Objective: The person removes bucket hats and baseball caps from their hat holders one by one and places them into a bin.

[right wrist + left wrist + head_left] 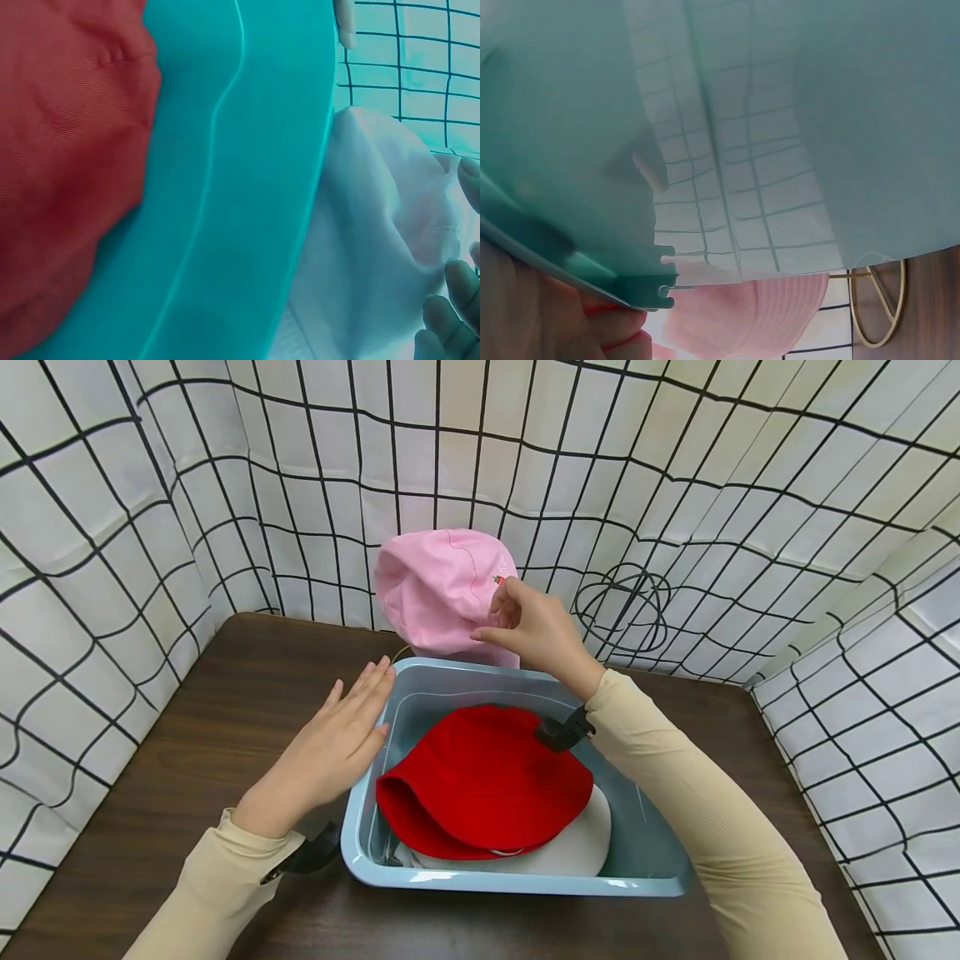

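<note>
A pink hat (442, 585) with a small strawberry motif stands behind a light blue plastic basin (517, 882). My right hand (540, 627) is at the hat's right side, thumb and fingers apart and loosely bent. In the right wrist view the fingertips (461, 285) are beside the hat's cloth; whether they touch it I cannot tell. Along the basin's left rim lies my left hand (330, 752), fingers straight. Inside the basin a red bucket hat (487, 777) rests on top of a whitish hat-like item (577, 843), mostly hidden.
A gold wire ring (897, 330) shows near the pink hat's base in the left wrist view. Black wire mesh panels (300, 485) backed with white cloth enclose the dark wooden table (225, 710). A coiled black cable (626, 610) hangs at the back.
</note>
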Available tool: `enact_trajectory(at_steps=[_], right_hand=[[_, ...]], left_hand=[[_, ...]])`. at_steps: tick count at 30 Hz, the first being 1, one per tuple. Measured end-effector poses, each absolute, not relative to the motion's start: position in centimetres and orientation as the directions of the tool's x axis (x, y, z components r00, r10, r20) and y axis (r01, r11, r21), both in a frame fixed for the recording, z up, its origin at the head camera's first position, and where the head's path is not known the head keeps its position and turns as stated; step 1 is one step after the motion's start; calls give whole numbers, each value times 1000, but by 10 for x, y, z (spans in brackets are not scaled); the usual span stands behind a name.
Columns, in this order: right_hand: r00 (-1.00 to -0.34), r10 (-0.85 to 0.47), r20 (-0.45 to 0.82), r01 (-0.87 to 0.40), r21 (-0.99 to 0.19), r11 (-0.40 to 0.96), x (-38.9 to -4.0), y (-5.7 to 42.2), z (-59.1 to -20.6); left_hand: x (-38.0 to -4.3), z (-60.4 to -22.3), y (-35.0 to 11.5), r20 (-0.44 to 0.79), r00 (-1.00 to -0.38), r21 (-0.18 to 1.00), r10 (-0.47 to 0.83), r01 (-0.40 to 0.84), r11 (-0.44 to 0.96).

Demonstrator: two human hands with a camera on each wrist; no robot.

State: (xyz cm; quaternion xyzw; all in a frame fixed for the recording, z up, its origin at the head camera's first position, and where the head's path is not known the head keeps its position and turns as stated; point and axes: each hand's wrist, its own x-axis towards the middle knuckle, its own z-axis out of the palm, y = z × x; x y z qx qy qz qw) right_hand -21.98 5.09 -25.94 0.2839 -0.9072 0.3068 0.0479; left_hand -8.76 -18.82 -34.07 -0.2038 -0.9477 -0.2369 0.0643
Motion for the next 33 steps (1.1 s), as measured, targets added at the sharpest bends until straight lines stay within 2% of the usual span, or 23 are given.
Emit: enact_trajectory(at_steps=[14,23,33], right_hand=[[-794,-455,402,-607,-484,631,-234,29,-257],[-759,-428,490,-648,-501,574,-241,11,-260],[-786,-444,430,-611,-427,667,-243,-2,-263]], left_hand=[[-86,-341,-188,235,-904,427,357,426,798],[-87,-341,-188,219,-909,427,354,416,803],[-87,-343,-188,234,-905,420,355,424,802]])
